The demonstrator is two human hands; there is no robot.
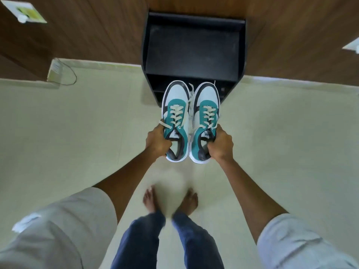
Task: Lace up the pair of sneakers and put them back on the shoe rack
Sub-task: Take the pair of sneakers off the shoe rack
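Observation:
I hold a pair of teal, white and dark grey sneakers side by side in the air, toes pointing away from me. My left hand (157,142) grips the left sneaker (175,105) at its collar. My right hand (221,145) grips the right sneaker (206,105) the same way. Both sneakers have cream laces threaded up the eyelets, with loose ends hanging between them. The black shoe rack (192,49) stands against the wooden wall just beyond the toes; its top shelf is bare and a lower shelf shows under the toes.
My bare feet (171,200) stand on the pale tiled floor (77,133) below the shoes. A small box with a thin cable (55,69) lies by the wall at the left. Wood-panelled wall (97,32) runs behind the rack.

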